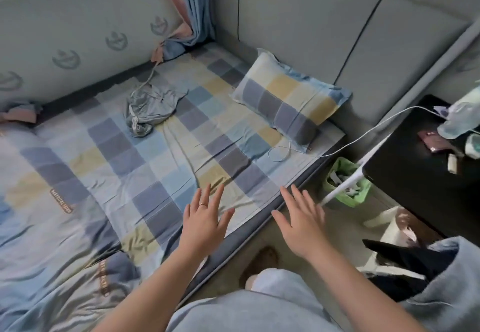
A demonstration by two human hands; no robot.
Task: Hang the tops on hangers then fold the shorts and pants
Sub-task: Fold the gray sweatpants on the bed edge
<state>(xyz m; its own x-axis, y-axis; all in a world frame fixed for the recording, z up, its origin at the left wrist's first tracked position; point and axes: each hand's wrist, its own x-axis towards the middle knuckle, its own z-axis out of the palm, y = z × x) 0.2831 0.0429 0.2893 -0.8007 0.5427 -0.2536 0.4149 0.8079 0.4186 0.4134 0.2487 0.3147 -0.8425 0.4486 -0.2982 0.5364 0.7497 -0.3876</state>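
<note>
The left hand [205,217] and the right hand [298,220] hover wide and empty over the near edge of the bed [104,150], well apart from the crumpled grey garment [155,106] near the wall, whose white cord [148,80] may snag when it is lifted.

Bed [166,165]: crumpled garment [150,106] near the far edge, midway along. Pillow [288,98] at the far right corner. Cable [279,154] looped on the sheet just before the pillow, running off the right edge. Quilt [39,228] over the left end. Floor, beside the right edge: bin [361,196]; bench [405,176] right of it.
</note>
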